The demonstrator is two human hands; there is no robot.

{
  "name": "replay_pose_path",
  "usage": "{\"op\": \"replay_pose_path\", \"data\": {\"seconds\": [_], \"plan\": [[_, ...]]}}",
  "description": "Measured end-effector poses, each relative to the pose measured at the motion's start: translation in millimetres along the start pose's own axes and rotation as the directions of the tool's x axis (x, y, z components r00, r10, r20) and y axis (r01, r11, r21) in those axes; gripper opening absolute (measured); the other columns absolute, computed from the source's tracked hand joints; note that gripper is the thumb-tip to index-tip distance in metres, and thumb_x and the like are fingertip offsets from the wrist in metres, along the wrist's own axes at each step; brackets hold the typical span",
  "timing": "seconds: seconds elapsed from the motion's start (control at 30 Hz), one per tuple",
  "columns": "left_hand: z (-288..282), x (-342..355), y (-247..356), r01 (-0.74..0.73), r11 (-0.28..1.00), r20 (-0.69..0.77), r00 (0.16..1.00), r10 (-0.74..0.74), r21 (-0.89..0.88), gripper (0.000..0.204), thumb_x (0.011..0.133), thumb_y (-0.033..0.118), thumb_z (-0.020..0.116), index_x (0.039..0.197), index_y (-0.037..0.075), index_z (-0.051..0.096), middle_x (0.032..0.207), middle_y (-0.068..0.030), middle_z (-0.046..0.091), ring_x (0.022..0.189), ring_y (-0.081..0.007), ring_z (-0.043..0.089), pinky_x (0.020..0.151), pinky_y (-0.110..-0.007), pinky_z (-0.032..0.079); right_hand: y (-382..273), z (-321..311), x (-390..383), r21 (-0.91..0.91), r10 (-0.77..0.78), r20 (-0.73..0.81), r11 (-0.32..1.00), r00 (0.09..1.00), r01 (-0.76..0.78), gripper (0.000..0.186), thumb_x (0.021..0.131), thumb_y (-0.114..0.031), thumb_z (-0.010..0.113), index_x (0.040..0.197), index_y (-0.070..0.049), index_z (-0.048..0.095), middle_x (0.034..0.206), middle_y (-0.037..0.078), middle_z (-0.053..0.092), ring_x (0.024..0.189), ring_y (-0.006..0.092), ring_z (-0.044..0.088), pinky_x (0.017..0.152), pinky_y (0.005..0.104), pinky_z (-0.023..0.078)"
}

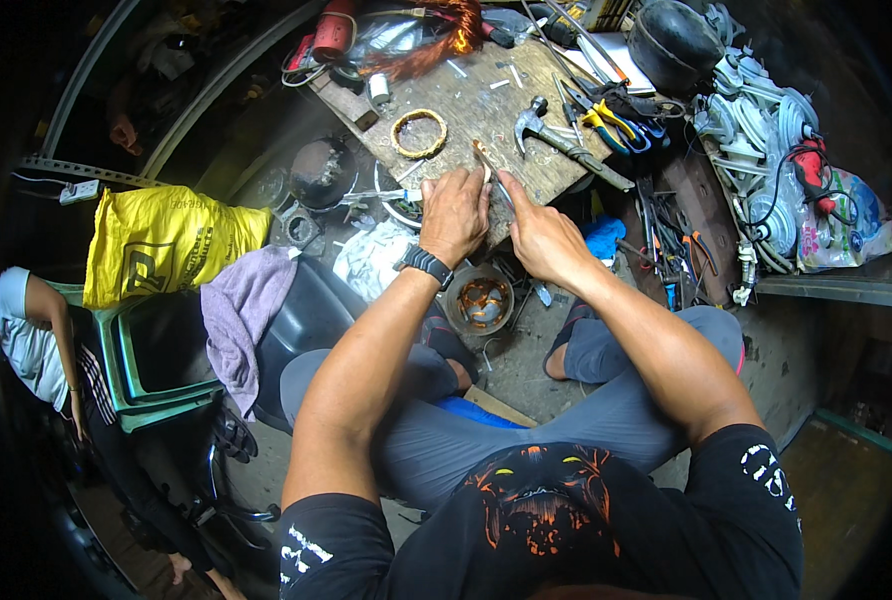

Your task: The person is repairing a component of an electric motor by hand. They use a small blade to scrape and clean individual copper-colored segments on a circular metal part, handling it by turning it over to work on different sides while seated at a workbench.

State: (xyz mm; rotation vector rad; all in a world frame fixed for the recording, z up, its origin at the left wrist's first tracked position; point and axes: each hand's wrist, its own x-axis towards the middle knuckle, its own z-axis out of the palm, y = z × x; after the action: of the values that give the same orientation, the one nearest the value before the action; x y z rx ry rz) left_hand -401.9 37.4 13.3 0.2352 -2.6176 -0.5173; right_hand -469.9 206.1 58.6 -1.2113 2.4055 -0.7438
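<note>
Both my hands work at the front edge of a worn wooden board (491, 95). My left hand (454, 215), with a dark watch at the wrist, is closed and pressed down at the edge. A thin copper-brown strip (480, 152) with a pale part pokes out beyond its fingers; whether they grip it is hidden. My right hand (546, 238) is closed on a slim grey tool (504, 194) beside the strip; the tool's kind is unclear. A yellowish wound ring (419, 133) lies ahead of my left hand. Ahead of my right hand rests a claw hammer (536, 120).
Pliers (611, 122) lie right of the hammer; copper wire (456, 40) is heaped at the back. A metal pot (480, 300) stands between my feet. White coiled parts (766, 120) fill the right shelf. At left are a yellow sack (171, 240) and another person's arm (58, 325).
</note>
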Motion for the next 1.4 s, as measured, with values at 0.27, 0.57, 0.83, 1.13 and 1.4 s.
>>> {"op": "replay_pose_path", "data": {"seconds": [0.27, 0.57, 0.83, 1.13, 1.4], "plan": [[2, -2, -3, -0.01, 1.0, -0.012, 1.0, 0.01, -0.021, 0.027, 0.096, 0.019, 0.062, 0.118, 0.004, 0.067, 0.093, -0.0134, 0.061, 0.093, -0.0322, 0.06, 0.081, -0.045, 0.038, -1, 2, -3, -0.027, 0.037, 0.04, 0.999, 0.999, -0.036, 0.076, 0.092, -0.011, 0.057, 0.16, -0.006, 0.021, 0.086, 0.029, 0.07, 0.079, 0.05, 0.068, 0.073, 0.0599, 0.052], [4, -2, -4, -0.024, 1.0, -0.042, 0.999, 0.024, -0.011, 0.024, 0.093, 0.017, 0.064, 0.114, 0.005, 0.067, 0.091, -0.0121, 0.06, 0.093, -0.0309, 0.06, 0.082, -0.044, 0.038, 0, 1, -6, 0.001, 0.043, 0.051, 0.999, 0.998, -0.043, 0.073, 0.094, -0.01, 0.055, 0.158, -0.006, 0.021, 0.085, 0.03, 0.068, 0.08, 0.0513, 0.066, 0.074, 0.061, 0.051], [5, -1, -5, -0.013, 1.0, -0.04, 0.999, 0.012, -0.017, 0.022, 0.094, 0.018, 0.064, 0.112, 0.006, 0.067, 0.091, -0.0117, 0.061, 0.092, -0.0307, 0.061, 0.081, -0.044, 0.038, 12, 14, 1, 0.098, -0.018, -0.024, 0.995, 1.0, 0.02, 0.07, 0.095, -0.009, 0.053, 0.158, -0.007, 0.021, 0.091, 0.033, 0.068, 0.083, 0.0527, 0.066, 0.077, 0.0625, 0.05], [6, -5, -8, -0.015, 1.0, -0.05, 0.999, 0.014, -0.016, 0.025, 0.093, 0.018, 0.065, 0.115, 0.005, 0.068, 0.092, -0.0121, 0.062, 0.093, -0.0303, 0.062, 0.082, -0.043, 0.039, 5, -1, -2, 0.041, 0.035, 0.079, 0.998, 0.996, -0.039, 0.072, 0.095, -0.01, 0.054, 0.16, -0.013, 0.022, 0.094, 0.03, 0.07, 0.086, 0.052, 0.067, 0.079, 0.0617, 0.051], [5, -3, -9, -0.033, 0.999, -0.027, 0.999, 0.033, -0.012, 0.018, 0.093, 0.017, 0.065, 0.108, 0.006, 0.067, 0.089, -0.0114, 0.06, 0.092, -0.031, 0.061, 0.08, -0.043, 0.039, -4, 0, 2, -0.312, -0.005, 0.034, 0.95, 0.999, 0.015, 0.073, 0.091, -0.008, 0.053, 0.16, -0.018, 0.031, 0.091, 0.027, 0.071, 0.084, 0.0454, 0.071, 0.074, 0.0539, 0.057]]}}
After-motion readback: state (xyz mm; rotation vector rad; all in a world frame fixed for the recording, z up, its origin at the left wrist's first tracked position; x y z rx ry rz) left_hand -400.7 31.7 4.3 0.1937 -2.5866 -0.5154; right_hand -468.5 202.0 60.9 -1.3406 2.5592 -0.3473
